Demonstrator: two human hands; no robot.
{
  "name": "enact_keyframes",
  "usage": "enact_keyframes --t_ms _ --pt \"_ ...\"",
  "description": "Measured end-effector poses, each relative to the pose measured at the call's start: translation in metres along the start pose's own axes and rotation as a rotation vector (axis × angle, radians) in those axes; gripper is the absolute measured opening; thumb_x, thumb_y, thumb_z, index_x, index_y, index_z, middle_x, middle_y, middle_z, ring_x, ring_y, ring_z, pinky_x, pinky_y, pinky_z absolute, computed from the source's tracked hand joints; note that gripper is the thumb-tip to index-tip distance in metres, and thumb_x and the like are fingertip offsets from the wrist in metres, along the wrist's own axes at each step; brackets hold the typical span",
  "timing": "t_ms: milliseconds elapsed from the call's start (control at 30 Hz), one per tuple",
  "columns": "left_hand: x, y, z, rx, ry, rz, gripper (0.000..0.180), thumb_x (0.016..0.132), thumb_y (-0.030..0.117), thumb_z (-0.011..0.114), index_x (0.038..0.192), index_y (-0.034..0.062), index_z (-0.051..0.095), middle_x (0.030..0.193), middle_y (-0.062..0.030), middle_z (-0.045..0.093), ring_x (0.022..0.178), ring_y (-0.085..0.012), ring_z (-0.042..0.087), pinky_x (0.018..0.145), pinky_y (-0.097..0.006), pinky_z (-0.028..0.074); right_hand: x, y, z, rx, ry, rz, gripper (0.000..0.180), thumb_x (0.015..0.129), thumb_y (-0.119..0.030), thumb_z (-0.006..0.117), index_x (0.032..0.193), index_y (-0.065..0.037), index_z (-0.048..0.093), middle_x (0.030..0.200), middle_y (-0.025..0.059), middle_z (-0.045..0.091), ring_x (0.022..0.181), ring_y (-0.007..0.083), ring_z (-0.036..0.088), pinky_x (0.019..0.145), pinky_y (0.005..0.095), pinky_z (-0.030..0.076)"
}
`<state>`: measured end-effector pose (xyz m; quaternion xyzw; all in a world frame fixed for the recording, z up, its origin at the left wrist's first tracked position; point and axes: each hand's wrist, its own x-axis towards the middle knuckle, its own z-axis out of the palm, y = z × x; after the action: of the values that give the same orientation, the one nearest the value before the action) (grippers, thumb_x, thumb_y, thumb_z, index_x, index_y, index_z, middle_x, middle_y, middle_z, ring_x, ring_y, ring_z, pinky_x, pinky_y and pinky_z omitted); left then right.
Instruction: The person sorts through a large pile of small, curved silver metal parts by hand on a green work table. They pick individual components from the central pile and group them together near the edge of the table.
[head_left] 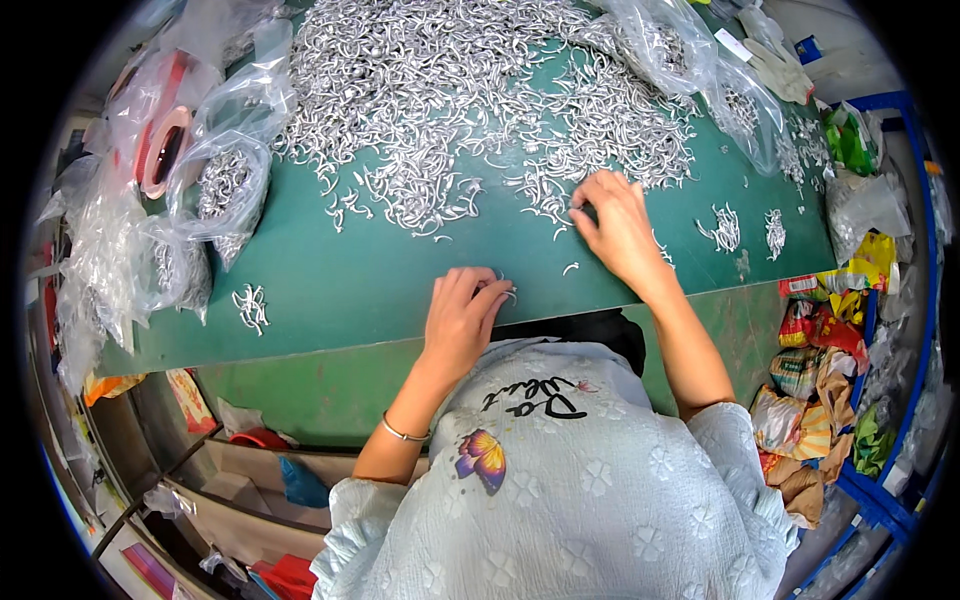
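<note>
My left hand [460,315] is near the front edge of the green tabletop [350,270], thumb and fingertips drawn together. A small silver piece [512,292] shows at the thumb tip, pinched there, most of it hidden by the fingers. My right hand [622,222] is farther forward, over the near fringe of the main heap [430,80], fingers bent down and thumb apart from the index finger. Whether it grips a piece I cannot tell, as the fingertips are partly hidden. The two hands are apart from each other.

The heap consists of small curved silver pieces, spread across the far middle of the tabletop and thinning toward me. One loose piece [570,268] lies between my hands, touching neither. Separate small clusters are noted: a left cluster [250,308] near the front edge, and, right of my right hand, a nearer cluster [726,228] and a farther cluster [775,235].

At the left side of the tabletop, a clear plastic bag [268,105] contains similar pieces; a pink-and-red ring-shaped item [165,150] is beside it. At the far right, another clear bag [650,35] also holds pieces. My left wrist bears a bracelet [404,431].
</note>
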<state>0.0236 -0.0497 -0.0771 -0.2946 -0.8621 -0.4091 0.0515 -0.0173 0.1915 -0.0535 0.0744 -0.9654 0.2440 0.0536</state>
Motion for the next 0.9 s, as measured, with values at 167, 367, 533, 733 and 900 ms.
enact_keyframes --t_ms 167,367,533,733,900 --pt "-0.001 0.0 0.002 -0.002 -0.002 -0.005 0.025 0.074 0.0 0.07 0.098 0.006 0.068 0.093 -0.0063 0.057 0.083 -0.025 0.053 0.071 -0.036 0.038 -0.004 0.006 -0.026 0.118 -0.09 0.063 0.01 0.078 -0.008 0.068 0.079 -0.006 0.059 0.083 0.0097 0.058 0.088 0.0275 0.055 0.079 0.0393 0.037" --pt "-0.001 0.001 0.001 0.004 0.003 -0.006 0.025 0.074 0.0 0.071 0.098 0.0058 0.068 0.093 -0.0062 0.058 0.082 -0.025 0.053 0.071 -0.035 0.038 -0.018 0.001 -0.053 -0.265 -0.301 0.014 0.014 0.074 -0.009 0.072 0.084 -0.006 0.062 0.085 0.0082 0.06 0.092 0.0273 0.056 0.081 0.0389 0.039" --pt "0.002 0.002 0.001 0.007 0.001 0.001 0.024 0.075 0.0 0.071 0.097 0.0063 0.068 0.093 -0.006 0.058 0.082 -0.0247 0.053 0.07 -0.035 0.038 -0.001 -0.006 -0.017 -0.066 -0.104 -0.117 0.012 0.079 -0.011 0.069 0.085 -0.004 0.061 0.088 0.0104 0.059 0.093 0.0284 0.056 0.081 0.0401 0.041" --pt "-0.001 0.001 0.002 -0.001 0.012 -0.003 0.023 0.075 0.0 0.07 0.097 0.0066 0.068 0.093 -0.0059 0.058 0.082 -0.0246 0.053 0.07 -0.035 0.038 -0.013 0.004 -0.04 -0.224 -0.203 -0.097 0.006 0.077 -0.007 0.067 0.079 -0.003 0.062 0.085 0.0114 0.058 0.089 0.028 0.055 0.081 0.0394 0.04" --pt "0.0 0.001 0.003 0.004 0.009 -0.002 0.023 0.075 0.0 0.07 0.097 0.0066 0.067 0.093 -0.0058 0.058 0.082 -0.0245 0.053 0.07 -0.035 0.038 -0.021 0.009 -0.057 -0.419 -0.3 0.052 0.006 0.078 -0.008 0.066 0.08 -0.004 0.063 0.085 0.012 0.062 0.089 0.0277 0.057 0.081 0.0406 0.039"
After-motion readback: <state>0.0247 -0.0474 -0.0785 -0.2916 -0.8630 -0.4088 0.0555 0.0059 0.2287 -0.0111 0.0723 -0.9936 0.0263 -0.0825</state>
